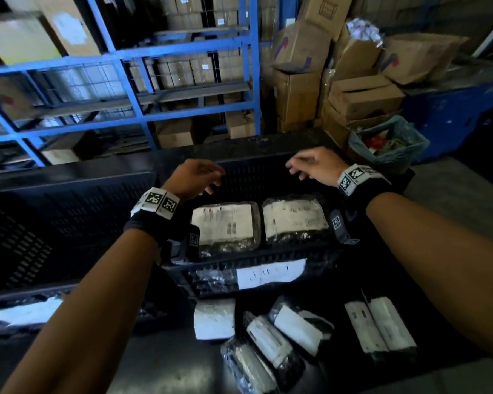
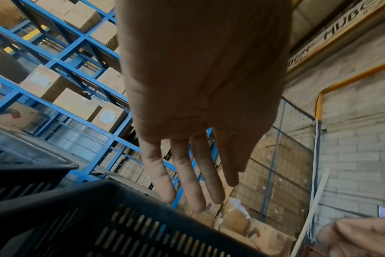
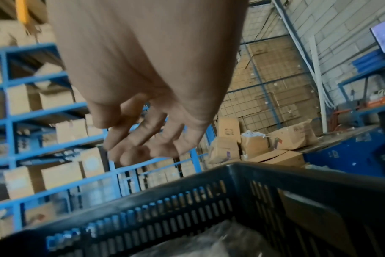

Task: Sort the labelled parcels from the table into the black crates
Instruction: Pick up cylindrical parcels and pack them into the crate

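A black crate (image 1: 40,223) stands at the far left of the table (image 1: 165,373), a pale label on its near wall. Just right of it, the left hand (image 1: 192,177) hangs over the middle crate (image 1: 251,177); from the head view its fingers droop loosely and hold nothing. The left wrist view shows what the head view cannot: the palm (image 2: 200,87) turned to the camera and the fingers (image 2: 187,173) nearly straight and slightly spread, above the slotted far wall of the crate (image 2: 121,226), touching nothing.

Inside the middle crate two labelled parcels lie flat, side by side, labels up: the left parcel (image 1: 225,226) and the right parcel (image 1: 295,218). A white handwritten label (image 1: 271,273) is stuck on the crate's near wall.

The right hand (image 1: 313,166) hovers over the crate's far right corner, empty. In the right wrist view its fingers (image 3: 143,133) are loosely curled, grasping nothing, and shiny plastic wrap (image 3: 220,241) shows on the crate floor below.

Only the head view shows the unsorted parcels (image 1: 285,331) on the table in front of the crate, several black bags with white labels, lying at angles and some overlapping. Blue shelving (image 1: 131,81) with cardboard boxes (image 1: 362,95) stands beyond.
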